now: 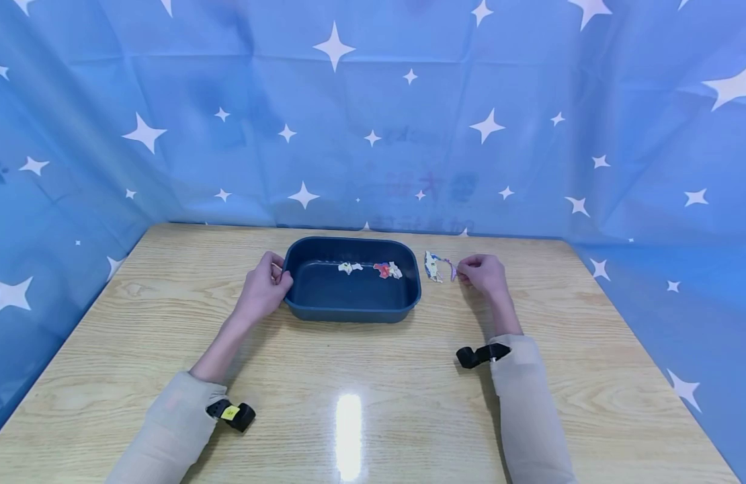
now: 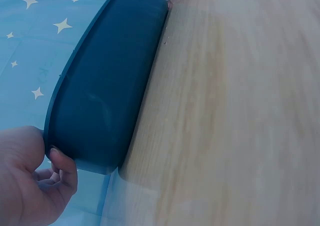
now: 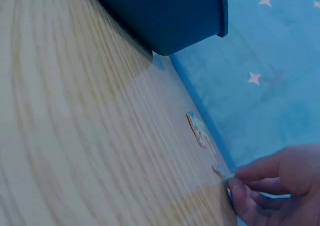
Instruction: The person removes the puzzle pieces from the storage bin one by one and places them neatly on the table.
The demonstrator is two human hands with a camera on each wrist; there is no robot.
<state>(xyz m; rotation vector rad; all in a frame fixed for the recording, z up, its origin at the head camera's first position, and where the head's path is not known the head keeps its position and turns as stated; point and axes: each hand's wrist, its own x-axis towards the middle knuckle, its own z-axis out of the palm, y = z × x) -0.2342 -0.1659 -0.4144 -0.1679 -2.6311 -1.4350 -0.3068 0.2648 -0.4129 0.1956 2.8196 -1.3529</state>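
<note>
A dark blue rectangular bin (image 1: 351, 314) stands on the table, its left end held by my left hand (image 1: 265, 286). In the left wrist view the thumb and curled fingers of that hand (image 2: 30, 181) grip the bin's rim. To the right of the bin, my right hand (image 1: 484, 272) pinches a thin purplish, irregular flat piece (image 1: 453, 271) low over the tabletop. Beside it lies a white and blue flat piece (image 1: 432, 267) of jagged outline. Inside the bin are a whitish-yellow piece (image 1: 349, 267), a red one (image 1: 384, 269) and a white one (image 1: 395, 270).
The light wooden table (image 1: 349, 363) ends at the back against a blue curtain (image 1: 373, 168) with white stars. A black wrist camera (image 1: 242, 417) sits on the left forearm and another camera (image 1: 468, 357) on the right.
</note>
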